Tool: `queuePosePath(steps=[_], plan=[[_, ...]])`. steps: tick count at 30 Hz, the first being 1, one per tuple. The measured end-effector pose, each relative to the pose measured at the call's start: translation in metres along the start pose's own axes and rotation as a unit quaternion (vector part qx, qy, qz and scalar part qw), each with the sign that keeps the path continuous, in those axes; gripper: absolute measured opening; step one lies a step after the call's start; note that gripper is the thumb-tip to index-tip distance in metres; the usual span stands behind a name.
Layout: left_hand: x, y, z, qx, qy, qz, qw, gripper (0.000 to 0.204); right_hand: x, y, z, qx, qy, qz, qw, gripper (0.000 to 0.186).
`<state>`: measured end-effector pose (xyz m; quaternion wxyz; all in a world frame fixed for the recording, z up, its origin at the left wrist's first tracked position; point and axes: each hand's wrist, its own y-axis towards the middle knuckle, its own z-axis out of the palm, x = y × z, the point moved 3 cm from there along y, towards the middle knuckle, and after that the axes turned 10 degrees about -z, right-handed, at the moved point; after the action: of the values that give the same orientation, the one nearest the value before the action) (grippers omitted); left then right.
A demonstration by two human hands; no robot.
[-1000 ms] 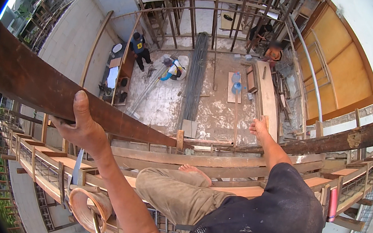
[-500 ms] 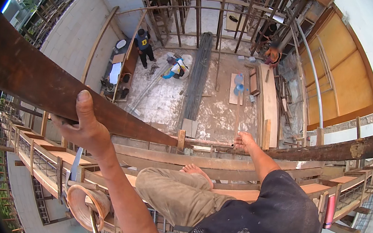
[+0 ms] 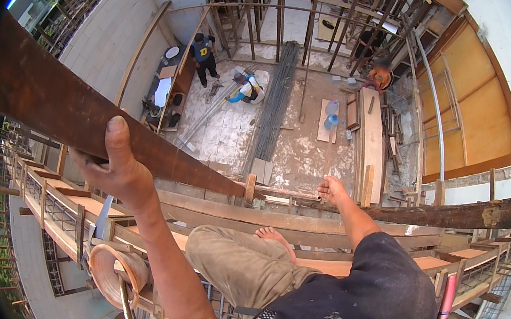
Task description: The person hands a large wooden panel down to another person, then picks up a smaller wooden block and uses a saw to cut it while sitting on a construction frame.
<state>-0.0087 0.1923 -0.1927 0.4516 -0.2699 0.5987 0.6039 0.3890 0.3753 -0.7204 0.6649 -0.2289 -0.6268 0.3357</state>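
Note:
My left hand [image 3: 113, 163] is closed on the lower edge of a long, dark brown beam [image 3: 52, 87] that slants across the left. My right hand [image 3: 329, 188] is out over the gap, fingers bent loosely and apart, near a pipe end and another weathered beam [image 3: 454, 215]; I cannot tell whether it touches either. Below my left forearm hangs a round pail [image 3: 105, 272] with tools in it, beside an upright saw blade [image 3: 103, 217]. My bare foot [image 3: 274, 239] rests among wooden planks [image 3: 388, 230].
I am high over a floor where co-workers [image 3: 204, 59] [image 3: 245, 90] [image 3: 377, 75] work. Below lie rebar bundles [image 3: 275, 110], blue bottles [image 3: 332, 118] and long boards [image 3: 369, 129]. Upright posts stand behind; narrow formwork with wire cages [image 3: 58, 211] runs beside me.
My right hand has moved left and down toward the pipe end. My left hand stays on the beam. The scene has shifted slightly as my head moved.

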Motion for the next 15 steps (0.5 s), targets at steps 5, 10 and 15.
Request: queuePosePath(steps=[5, 10, 15], plan=[[-0.005, -0.001, 0.001, 0.011, -0.009, -0.011, 1.0, 0.072, -0.005, -0.004, 0.0, 0.012, -0.001, 0.009, 1.0, 0.033], [-0.004, -0.001, -0.001, 0.017, -0.001, 0.002, 1.0, 0.071, -0.003, -0.004, -0.007, 0.006, 0.025, 0.004, 1.0, 0.033], [-0.006, -0.002, 0.001, 0.023, -0.008, 0.013, 1.0, 0.07, 0.009, -0.001, -0.016, -0.011, 0.067, -0.012, 0.998, 0.033]])
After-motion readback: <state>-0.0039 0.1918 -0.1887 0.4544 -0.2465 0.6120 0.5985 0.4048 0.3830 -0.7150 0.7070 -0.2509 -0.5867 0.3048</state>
